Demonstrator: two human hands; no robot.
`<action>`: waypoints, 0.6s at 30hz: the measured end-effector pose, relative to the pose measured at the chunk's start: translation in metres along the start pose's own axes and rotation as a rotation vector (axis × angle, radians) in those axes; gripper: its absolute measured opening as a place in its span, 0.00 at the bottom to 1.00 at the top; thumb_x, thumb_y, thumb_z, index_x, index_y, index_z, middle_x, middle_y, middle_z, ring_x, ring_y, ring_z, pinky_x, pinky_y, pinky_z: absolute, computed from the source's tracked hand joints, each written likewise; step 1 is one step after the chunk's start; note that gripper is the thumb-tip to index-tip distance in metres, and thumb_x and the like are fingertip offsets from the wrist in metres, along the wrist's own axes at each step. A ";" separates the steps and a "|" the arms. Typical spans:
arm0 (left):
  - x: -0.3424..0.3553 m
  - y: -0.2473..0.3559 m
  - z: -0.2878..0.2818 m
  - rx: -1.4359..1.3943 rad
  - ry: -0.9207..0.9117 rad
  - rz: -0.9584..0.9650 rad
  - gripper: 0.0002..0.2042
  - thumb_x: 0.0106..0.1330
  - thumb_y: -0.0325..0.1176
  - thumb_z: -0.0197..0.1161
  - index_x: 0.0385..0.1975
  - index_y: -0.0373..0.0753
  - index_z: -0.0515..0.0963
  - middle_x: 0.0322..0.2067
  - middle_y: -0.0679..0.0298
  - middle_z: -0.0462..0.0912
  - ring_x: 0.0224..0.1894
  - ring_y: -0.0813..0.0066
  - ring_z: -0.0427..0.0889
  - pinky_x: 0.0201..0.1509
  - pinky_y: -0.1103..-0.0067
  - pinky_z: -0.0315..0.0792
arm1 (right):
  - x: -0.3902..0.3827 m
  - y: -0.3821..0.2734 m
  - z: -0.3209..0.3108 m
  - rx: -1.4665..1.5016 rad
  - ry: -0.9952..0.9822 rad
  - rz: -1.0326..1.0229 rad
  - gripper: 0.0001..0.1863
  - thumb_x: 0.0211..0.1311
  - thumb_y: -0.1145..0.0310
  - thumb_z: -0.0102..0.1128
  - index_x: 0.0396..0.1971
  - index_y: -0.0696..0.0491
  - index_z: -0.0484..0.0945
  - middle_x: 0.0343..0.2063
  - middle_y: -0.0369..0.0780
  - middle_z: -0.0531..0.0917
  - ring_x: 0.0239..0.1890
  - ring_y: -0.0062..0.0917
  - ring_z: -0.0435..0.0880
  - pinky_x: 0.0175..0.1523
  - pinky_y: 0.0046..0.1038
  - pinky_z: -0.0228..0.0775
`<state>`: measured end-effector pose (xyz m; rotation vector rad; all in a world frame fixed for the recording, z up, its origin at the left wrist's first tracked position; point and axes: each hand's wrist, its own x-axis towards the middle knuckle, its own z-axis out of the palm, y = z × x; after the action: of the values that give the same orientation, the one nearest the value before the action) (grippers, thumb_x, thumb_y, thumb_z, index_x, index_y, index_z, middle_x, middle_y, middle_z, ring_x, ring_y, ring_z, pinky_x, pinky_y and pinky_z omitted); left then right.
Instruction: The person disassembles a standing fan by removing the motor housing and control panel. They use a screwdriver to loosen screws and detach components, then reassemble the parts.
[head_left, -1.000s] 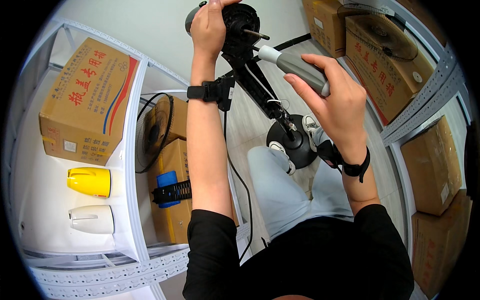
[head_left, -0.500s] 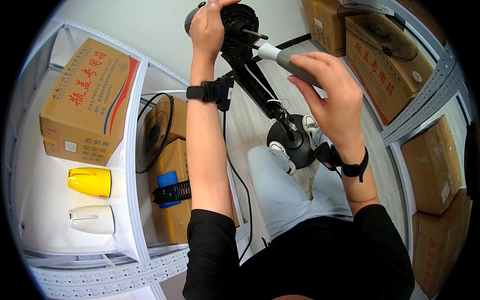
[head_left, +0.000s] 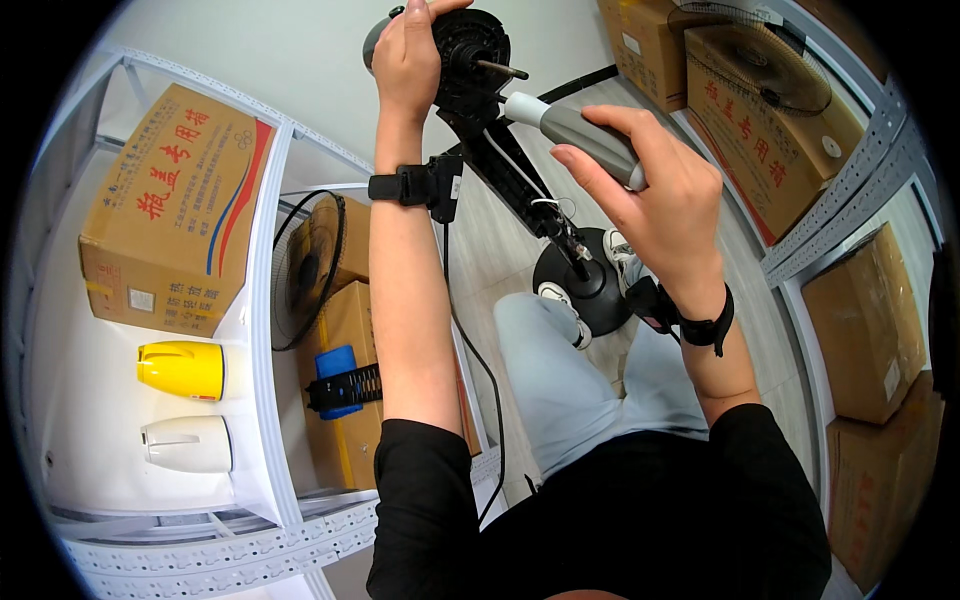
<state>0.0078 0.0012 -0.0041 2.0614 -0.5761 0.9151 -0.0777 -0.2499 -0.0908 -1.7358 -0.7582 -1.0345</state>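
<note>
At the top, my left hand [head_left: 408, 60] is wrapped over the grey-black motor head [head_left: 470, 52] of a standing fan; part of the fingers is cut off by the upper edge. A bare metal shaft [head_left: 500, 69] sticks out from the motor. My right hand [head_left: 665, 180] holds a screwdriver [head_left: 590, 143] with a grey handle and white collar, its butt toward the palm, thumb and fingers around the handle. The screwdriver's tip points at the black housing under the shaft, where the contact is hidden. Below runs the fan's black column [head_left: 510, 175], with a white wire along it.
The fan's round base [head_left: 590, 290] stands on the floor between my shoes. On the left shelf sit a carton [head_left: 180, 210], a yellow kettle-like body [head_left: 182, 370] and a white one [head_left: 187, 443]. Fan grilles [head_left: 308, 268] and cartons [head_left: 770, 130] flank both sides. A black cable [head_left: 470, 350] hangs beside my left arm.
My right hand and the screwdriver have shifted slightly, and more of the grey handle shows between the fingers. The left hand keeps its place on the motor head.
</note>
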 end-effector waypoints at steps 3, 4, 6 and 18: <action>0.000 -0.001 -0.002 -0.001 -0.002 -0.005 0.28 0.82 0.41 0.35 0.44 0.26 0.83 0.37 0.53 0.87 0.39 0.69 0.86 0.49 0.76 0.79 | 0.000 -0.001 0.001 0.041 0.017 0.002 0.17 0.53 0.65 0.78 0.41 0.54 0.85 0.32 0.38 0.88 0.25 0.20 0.82 0.27 0.20 0.70; 0.000 -0.001 -0.002 -0.008 -0.003 -0.009 0.28 0.82 0.41 0.35 0.44 0.26 0.83 0.37 0.53 0.87 0.39 0.69 0.86 0.49 0.76 0.79 | -0.001 -0.001 0.001 0.063 0.021 0.018 0.17 0.53 0.66 0.78 0.42 0.54 0.85 0.32 0.37 0.88 0.25 0.19 0.82 0.27 0.20 0.70; -0.001 -0.001 -0.002 -0.036 0.000 -0.040 0.28 0.82 0.41 0.35 0.44 0.26 0.83 0.37 0.53 0.87 0.40 0.69 0.86 0.49 0.76 0.79 | -0.004 -0.001 0.001 0.108 0.030 0.051 0.17 0.54 0.66 0.78 0.42 0.53 0.85 0.32 0.37 0.88 0.25 0.17 0.81 0.26 0.19 0.69; -0.003 -0.007 -0.003 -0.047 0.005 -0.017 0.27 0.82 0.41 0.36 0.43 0.26 0.83 0.37 0.53 0.87 0.40 0.69 0.85 0.50 0.76 0.78 | -0.032 0.010 0.002 0.092 0.157 0.275 0.15 0.54 0.65 0.78 0.39 0.52 0.85 0.26 0.34 0.86 0.19 0.14 0.76 0.23 0.19 0.66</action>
<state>0.0086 0.0080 -0.0084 2.0181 -0.5717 0.8887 -0.0829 -0.2526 -0.1235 -1.6061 -0.4466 -0.9193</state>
